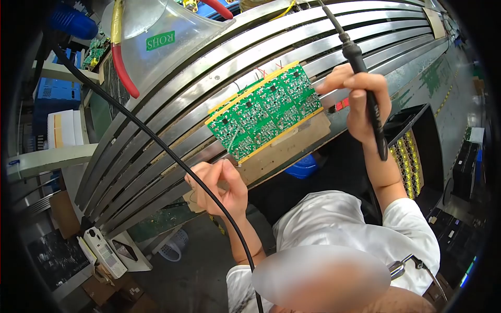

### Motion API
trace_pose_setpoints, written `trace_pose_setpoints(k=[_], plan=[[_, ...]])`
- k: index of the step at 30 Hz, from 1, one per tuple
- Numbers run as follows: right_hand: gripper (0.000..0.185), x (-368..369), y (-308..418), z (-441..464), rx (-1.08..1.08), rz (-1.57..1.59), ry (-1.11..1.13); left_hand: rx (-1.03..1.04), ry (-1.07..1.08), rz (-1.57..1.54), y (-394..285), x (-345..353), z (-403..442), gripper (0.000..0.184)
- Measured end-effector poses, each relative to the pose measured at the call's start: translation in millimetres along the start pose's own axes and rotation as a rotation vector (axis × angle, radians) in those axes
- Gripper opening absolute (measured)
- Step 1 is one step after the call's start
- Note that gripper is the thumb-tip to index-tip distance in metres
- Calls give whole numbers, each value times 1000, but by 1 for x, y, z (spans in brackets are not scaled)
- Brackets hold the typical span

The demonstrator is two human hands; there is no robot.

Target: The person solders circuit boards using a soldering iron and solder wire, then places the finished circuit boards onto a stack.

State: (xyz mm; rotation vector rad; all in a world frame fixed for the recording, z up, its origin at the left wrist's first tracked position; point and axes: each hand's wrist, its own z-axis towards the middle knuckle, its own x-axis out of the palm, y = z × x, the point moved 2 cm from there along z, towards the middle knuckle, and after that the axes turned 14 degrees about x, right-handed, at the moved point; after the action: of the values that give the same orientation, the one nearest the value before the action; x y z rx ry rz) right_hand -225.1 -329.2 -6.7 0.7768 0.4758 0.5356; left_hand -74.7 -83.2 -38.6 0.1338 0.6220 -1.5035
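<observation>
My right hand (365, 99) is closed round the black handle of a soldering iron (354, 52), its tip pointing up and away from the board. The fingertips of this hand are by the right end of a green circuit board panel (266, 112). The panel has yellow edge strips and is covered with small parts. My left hand (222, 188) is pinched near the panel's lower left corner. A thin strand, which looks like solder wire (192, 194), curls beside its fingers. The panel lies over a brown board (292, 141) on the slatted metal bench.
A black cable (151, 133) crosses in front of my left hand. Red-handled pliers (122, 68) and a clear plastic piece with a green ROHS label (160, 40) are at the upper left. A black bin (425, 122) with yellow parts stands at right.
</observation>
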Motion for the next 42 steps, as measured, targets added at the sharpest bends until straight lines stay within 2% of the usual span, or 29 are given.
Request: trace_pose_setpoints(k=[3,7,10,12,14,16,17,18,20,21,22,24,26,28,30,34,36,38,39,40,42], plan=[[22,14,7,1,-78,-132,121,-60,-34,-11,11,4,0,3],[56,46,28,5,-33,-449,306,-112,-130,8,19,14,9,4],[62,62,24,7,26,-637,343,-126,-188,39,20,16,12,9],[63,64,23,9,24,-660,373,-404,-236,-116,27,15,3,11],[57,64,23,14,-4,-641,398,-485,-264,-154,28,13,0,14],[39,62,25,18,-75,-521,341,-567,-331,-223,35,14,-9,14],[38,58,23,18,-95,-574,386,-601,-358,-249,38,13,-12,14],[33,55,23,16,-154,-634,340,-617,-389,-263,39,16,-13,14],[32,37,26,20,-156,-482,259,-593,-394,-248,37,19,-11,14],[39,23,32,26,-114,-512,328,-568,-396,-234,35,21,-11,14],[59,9,39,33,-35,-458,366,-491,-361,-176,38,18,-9,15],[72,-24,35,38,-10,-418,287,-378,-316,-167,40,17,-6,18],[77,-60,28,57,-32,-441,218,-365,-315,-191,36,19,-1,17],[83,-93,3,91,-69,-534,139,-509,-298,-131,33,18,0,17],[89,-122,-39,135,-86,-679,75,-469,-284,-134,32,18,2,17],[94,-154,-123,221,59,-926,112,-420,-236,-66,27,19,8,20],[97,-158,-155,256,-18,-977,153,-404,-221,-34,25,18,10,21],[94,-155,-173,282,165,-998,227,-421,-183,26,25,18,12,23],[92,-151,-168,289,78,-1003,214,-416,-187,27,25,18,12,23],[91,-146,-156,292,191,-1012,269,-418,-183,40,24,19,12,23],[91,-139,-164,309,188,-983,256,-420,-178,51,24,20,13,22]])
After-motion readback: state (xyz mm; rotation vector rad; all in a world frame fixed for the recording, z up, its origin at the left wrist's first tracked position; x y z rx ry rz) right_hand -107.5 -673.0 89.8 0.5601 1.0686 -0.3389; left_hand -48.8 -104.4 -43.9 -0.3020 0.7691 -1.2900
